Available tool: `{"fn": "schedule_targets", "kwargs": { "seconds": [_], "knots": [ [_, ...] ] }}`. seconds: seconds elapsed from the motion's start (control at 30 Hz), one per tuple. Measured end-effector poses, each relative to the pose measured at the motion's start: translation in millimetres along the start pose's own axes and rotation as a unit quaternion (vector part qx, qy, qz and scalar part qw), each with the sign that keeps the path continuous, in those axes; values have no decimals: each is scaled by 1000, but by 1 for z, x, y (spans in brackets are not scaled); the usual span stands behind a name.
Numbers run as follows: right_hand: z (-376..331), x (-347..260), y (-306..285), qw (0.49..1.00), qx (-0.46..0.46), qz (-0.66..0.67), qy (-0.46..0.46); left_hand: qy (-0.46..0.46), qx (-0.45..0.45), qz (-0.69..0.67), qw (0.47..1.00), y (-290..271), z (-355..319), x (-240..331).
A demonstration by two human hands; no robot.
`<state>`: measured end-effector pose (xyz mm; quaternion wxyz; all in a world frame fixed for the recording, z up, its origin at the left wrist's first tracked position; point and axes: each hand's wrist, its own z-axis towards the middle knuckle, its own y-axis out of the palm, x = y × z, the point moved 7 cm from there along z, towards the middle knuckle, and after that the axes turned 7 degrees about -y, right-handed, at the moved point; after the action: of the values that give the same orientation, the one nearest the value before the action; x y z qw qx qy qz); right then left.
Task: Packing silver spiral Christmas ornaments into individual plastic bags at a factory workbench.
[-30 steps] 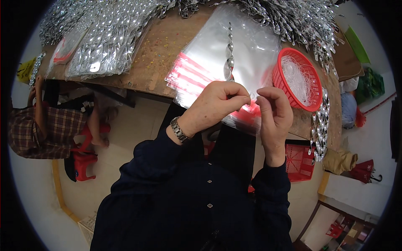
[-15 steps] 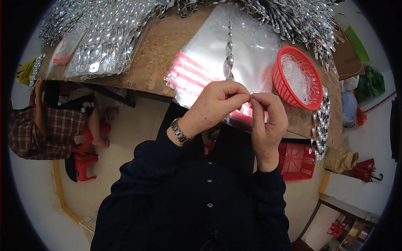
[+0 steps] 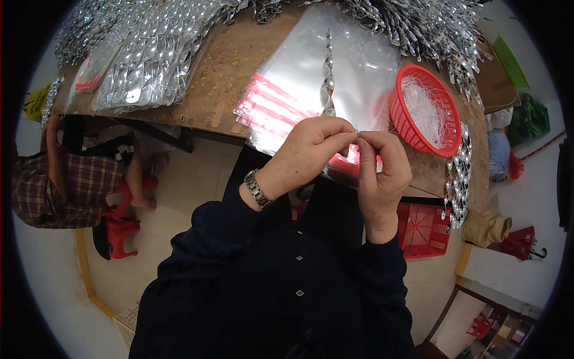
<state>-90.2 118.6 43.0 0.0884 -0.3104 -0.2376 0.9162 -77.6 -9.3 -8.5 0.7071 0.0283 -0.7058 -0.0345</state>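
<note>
My left hand (image 3: 306,151) and my right hand (image 3: 384,173) meet fingertip to fingertip over the near edge of the table. Each pinches thumb against forefinger on a fine clear thread (image 3: 357,130), of which only a tiny bit shows. A silver twisted spiral strip (image 3: 327,84) points away from me beyond my left hand; its near end is hidden by that hand, so I cannot tell how it joins the thread. Under the hands and strip lies a stack of clear plastic bags (image 3: 299,66) with red-printed edges.
A red plastic basket (image 3: 397,110) of loose clear threads stands right of the bags. Silver spirals (image 3: 149,60) pile up at left, more (image 3: 412,30) at the back right, and some (image 3: 459,173) hang over the right edge. A person in a plaid shirt (image 3: 66,191) sits at left.
My fingertips have shifted very slightly while staying pinched together. Less of the thread shows above them. The spiral strip has barely moved.
</note>
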Motion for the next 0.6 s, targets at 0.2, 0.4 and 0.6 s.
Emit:
{"fn": "schedule_targets", "kwargs": {
  "seconds": [0.2,0.4,0.6],
  "knots": [
    [2,0,-1,1000,-3,-10,11,5,1,25,1000,1,0,3],
    [4,2,-2,999,-16,-22,32,44,28,128,990,4,-1,7],
    [3,0,-1,998,-10,-62,-3,81,101,111,985,3,-1,7]
  ]
}}
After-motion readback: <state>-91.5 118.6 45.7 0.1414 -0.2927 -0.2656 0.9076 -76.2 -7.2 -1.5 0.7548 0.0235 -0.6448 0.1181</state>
